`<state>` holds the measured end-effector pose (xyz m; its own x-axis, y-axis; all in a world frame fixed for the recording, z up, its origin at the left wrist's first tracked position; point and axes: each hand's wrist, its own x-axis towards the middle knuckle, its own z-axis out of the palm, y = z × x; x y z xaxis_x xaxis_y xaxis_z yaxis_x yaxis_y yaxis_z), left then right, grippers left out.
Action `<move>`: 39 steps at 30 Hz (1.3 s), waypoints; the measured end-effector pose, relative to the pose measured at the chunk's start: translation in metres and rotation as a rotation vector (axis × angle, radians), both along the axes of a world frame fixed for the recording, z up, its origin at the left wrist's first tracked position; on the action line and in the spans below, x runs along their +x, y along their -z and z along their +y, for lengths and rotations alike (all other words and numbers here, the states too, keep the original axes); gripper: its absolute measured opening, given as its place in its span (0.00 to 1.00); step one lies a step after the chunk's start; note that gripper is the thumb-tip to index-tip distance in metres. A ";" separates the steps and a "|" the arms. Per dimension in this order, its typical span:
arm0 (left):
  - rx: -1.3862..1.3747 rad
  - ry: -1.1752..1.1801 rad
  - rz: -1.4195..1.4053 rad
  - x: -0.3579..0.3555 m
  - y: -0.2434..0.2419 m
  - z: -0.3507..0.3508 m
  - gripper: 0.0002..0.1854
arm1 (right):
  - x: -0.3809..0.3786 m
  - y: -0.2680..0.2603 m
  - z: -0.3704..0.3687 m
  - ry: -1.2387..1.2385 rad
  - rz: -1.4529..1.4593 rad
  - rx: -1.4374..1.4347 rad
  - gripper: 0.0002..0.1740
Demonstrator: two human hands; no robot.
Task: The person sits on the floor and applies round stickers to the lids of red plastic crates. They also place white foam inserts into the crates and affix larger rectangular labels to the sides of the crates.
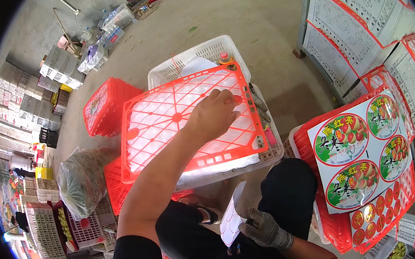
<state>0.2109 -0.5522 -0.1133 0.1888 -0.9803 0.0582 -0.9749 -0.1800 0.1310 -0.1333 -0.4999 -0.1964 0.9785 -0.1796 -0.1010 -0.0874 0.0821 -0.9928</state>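
Note:
My bare left hand (215,115) rests over the right part of a red plastic lattice lid (176,116), its fingers bent at a round red patch near the lid's right edge. Whether the fingers pinch anything is hard to tell. White padded wrapping shows through the lattice. Beneath it stand white plastic crates (192,53). Low by my lap, my right hand (265,229), in a grey glove, holds a white sticker backing sheet (232,218) with round outlines. On a red stack at the right lies a sheet of large oval fruit labels (361,151), with small round red stickers (375,212) below.
Stacked red lids (108,107) stand at the left, beside a clear plastic bag (82,184). Tall stacks of white crates (351,19) rise at the right. A red-capped bottle (225,57) and a dark glove (259,103) lie by the lid. More crates line the left.

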 end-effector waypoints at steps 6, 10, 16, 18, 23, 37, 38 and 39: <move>-0.085 0.154 0.083 -0.022 -0.003 0.038 0.24 | 0.018 -0.056 -0.019 0.089 -0.261 0.230 0.21; -0.250 -0.016 0.174 -0.009 -0.017 0.092 0.28 | 0.037 -0.125 -0.044 0.567 -0.417 0.452 0.19; -0.124 -0.479 -0.206 -0.004 -0.007 0.171 0.47 | 0.210 -0.187 -0.128 0.593 -0.622 -0.099 0.13; -0.099 -0.511 -0.238 -0.021 0.011 0.177 0.50 | 0.299 -0.185 -0.160 0.492 -0.558 -0.039 0.11; -0.066 -0.543 -0.134 -0.049 0.030 0.190 0.53 | 0.465 -0.116 -0.223 0.450 0.061 -0.139 0.13; -0.083 -0.522 -0.244 -0.033 0.031 0.184 0.49 | 0.418 -0.210 -0.291 0.393 0.113 -0.799 0.26; -0.083 -0.520 -0.203 -0.030 0.034 0.183 0.49 | 0.370 -0.235 -0.292 0.343 0.085 -1.004 0.25; -0.003 -0.521 -0.266 -0.026 0.036 0.181 0.49 | 0.313 -0.257 -0.291 0.354 0.102 -1.166 0.25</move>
<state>0.1851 -0.3716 -0.1489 0.6248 -0.7616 0.1720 -0.7570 -0.6449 -0.1052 0.1798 -0.7910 0.0604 0.8543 -0.4685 0.2250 -0.3225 -0.8174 -0.4774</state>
